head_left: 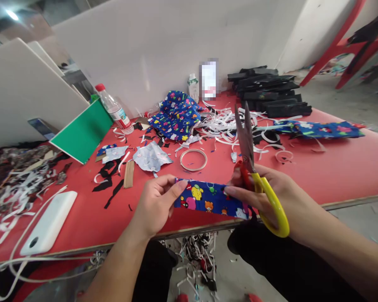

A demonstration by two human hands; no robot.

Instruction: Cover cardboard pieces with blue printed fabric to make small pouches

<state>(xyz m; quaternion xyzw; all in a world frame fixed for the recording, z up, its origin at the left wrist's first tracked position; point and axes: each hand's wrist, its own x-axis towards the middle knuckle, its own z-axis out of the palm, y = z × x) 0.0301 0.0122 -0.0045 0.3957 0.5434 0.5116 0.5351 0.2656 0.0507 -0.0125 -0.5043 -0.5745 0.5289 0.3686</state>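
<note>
My left hand (156,201) pinches the left end of a blue cartoon-print fabric strip (208,199) held just above the near edge of the red table (334,167). My right hand (271,193) grips scissors (247,142) with red and yellow handles, blades pointing up and nearly closed, while its fingertips also hold the strip's right end. The strip is stretched between both hands.
A tape ring (193,160), more blue print fabric (176,115), white and black scraps, a plastic bottle (115,109), a green board (83,132), stacked black pieces (271,92) and a white power bank (48,222) with cable lie on the table. Scraps litter the floor below.
</note>
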